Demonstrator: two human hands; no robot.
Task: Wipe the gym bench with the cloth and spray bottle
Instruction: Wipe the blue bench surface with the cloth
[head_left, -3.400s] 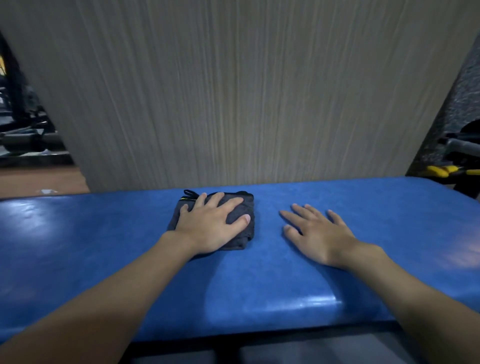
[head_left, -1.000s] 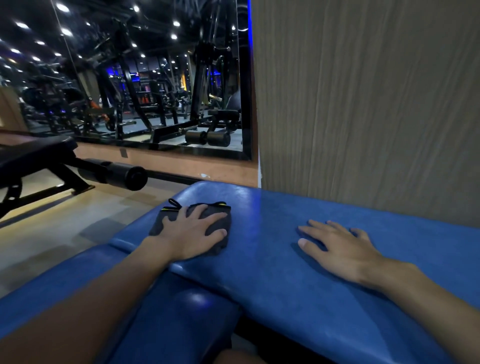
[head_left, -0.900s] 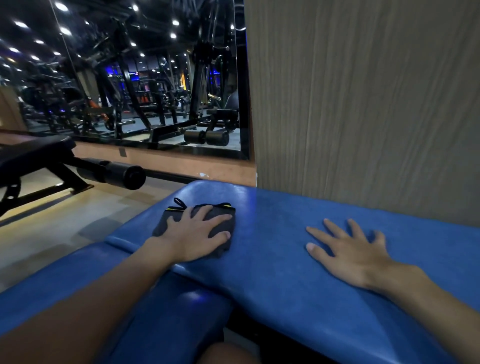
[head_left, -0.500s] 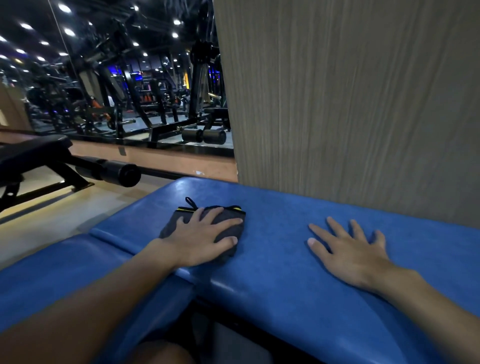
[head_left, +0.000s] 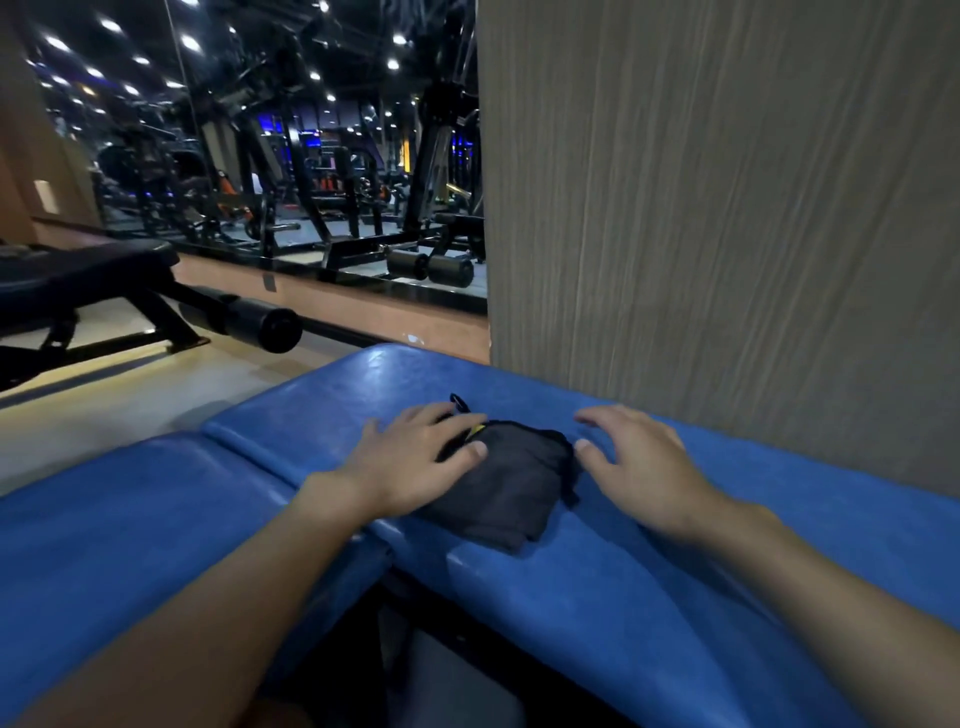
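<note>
**Both hands at the cloth on the bench**

A dark folded cloth (head_left: 511, 486) lies on the blue bench (head_left: 675, 597), close to the pad's near edge and just right of the seam between its two pads. A small loop and a yellow tag show at its far left corner.

The left hand (head_left: 415, 462) lies flat over the cloth's left part, fingers straight and spread, thumb on the fabric, gripping nothing. The right hand (head_left: 641, 465) is just right of the cloth, released, with fingers loosely bent. Its thumb sits at the cloth's right edge; whether it touches the cloth cannot be told.

A grey panel (head_left: 727, 208) rises behind the bench on the right. A mirror (head_left: 311, 156) on the far left shows gym machines. A black bench (head_left: 78, 275) stands on the floor at the left.
</note>
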